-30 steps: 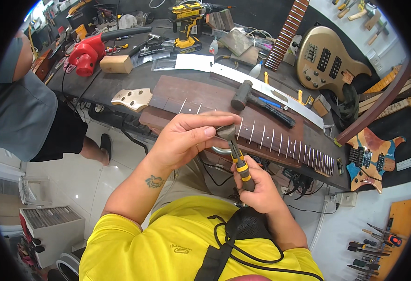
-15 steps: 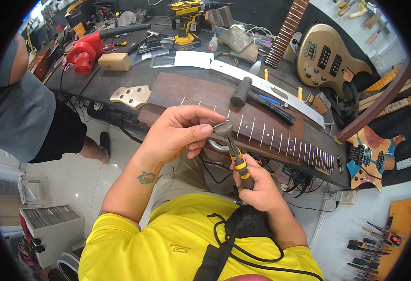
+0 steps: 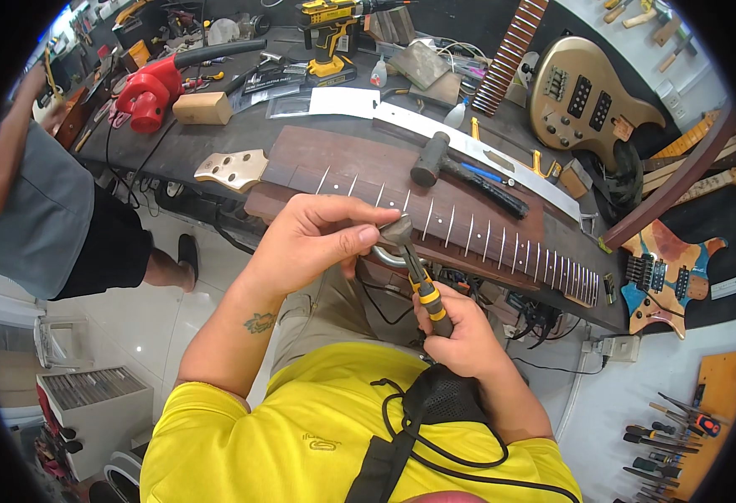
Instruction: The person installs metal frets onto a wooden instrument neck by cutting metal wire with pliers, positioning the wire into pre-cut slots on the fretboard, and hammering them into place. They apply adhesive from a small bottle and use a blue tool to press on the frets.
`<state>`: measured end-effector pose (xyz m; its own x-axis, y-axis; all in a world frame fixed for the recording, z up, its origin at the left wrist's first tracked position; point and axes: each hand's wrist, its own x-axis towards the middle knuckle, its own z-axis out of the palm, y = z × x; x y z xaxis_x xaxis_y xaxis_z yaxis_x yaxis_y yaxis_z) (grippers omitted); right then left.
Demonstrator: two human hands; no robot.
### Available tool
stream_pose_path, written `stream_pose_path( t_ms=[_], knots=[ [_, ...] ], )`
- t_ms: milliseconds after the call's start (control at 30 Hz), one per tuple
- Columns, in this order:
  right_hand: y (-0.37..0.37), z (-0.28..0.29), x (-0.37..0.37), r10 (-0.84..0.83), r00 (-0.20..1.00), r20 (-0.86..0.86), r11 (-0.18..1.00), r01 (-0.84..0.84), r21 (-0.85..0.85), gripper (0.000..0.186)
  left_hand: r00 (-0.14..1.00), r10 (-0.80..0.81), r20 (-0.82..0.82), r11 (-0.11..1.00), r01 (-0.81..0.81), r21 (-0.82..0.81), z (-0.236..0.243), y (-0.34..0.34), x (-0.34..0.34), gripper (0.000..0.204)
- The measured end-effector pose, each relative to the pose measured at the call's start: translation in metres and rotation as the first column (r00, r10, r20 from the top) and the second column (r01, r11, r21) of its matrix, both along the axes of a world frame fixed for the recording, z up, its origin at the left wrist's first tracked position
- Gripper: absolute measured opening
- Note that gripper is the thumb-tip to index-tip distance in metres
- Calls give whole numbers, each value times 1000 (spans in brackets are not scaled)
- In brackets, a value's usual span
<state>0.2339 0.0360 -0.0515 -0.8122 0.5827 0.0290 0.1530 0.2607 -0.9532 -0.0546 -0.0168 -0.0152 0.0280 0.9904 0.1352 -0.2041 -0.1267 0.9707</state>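
Observation:
My right hand (image 3: 462, 334) is wrapped round the black and yellow handles of end-cutting nippers (image 3: 419, 273). Their broad head points up and away from me, over the near edge of a guitar neck (image 3: 506, 253). At the jaws, the thumb and forefinger of my left hand (image 3: 316, 236) pinch a short piece of fret wire, mostly hidden by the fingertips. Silver frets cross the neck's dark fingerboard, and its pale headstock (image 3: 232, 168) lies to the left. Just beyond the neck rests a black-headed hammer (image 3: 428, 161).
Across the bench lie a long white straightedge (image 3: 502, 164), a wooden block (image 3: 202, 109), a red blower (image 3: 145, 96) and a yellow drill (image 3: 329, 46). A gold guitar body (image 3: 590, 101) stands at the back right. On the left stands another person (image 3: 41, 210).
My left fingertips have closed in over the wire at the nipper jaws, so less of it shows. The person on the left has moved an arm into view.

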Motion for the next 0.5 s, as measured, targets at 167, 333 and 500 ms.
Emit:
stream_pose_path(
  t_ms=[167, 333, 500],
  knots=[
    [-1, 6, -5, 35, 999, -4, 998, -35, -49, 17, 876, -108, 470, 994, 107, 29, -15, 13, 14, 84],
    [-3, -1, -2, 47, 998, -44, 959, -57, -279, 18, 625, -565, 539, 817, 518, 255, -43, 28, 30, 96],
    [-7, -1, 1, 54, 996, -75, 943, -75, -325, 23, 427, -650, 628, 744, 524, 414, -53, 31, 52, 72]
  ],
)
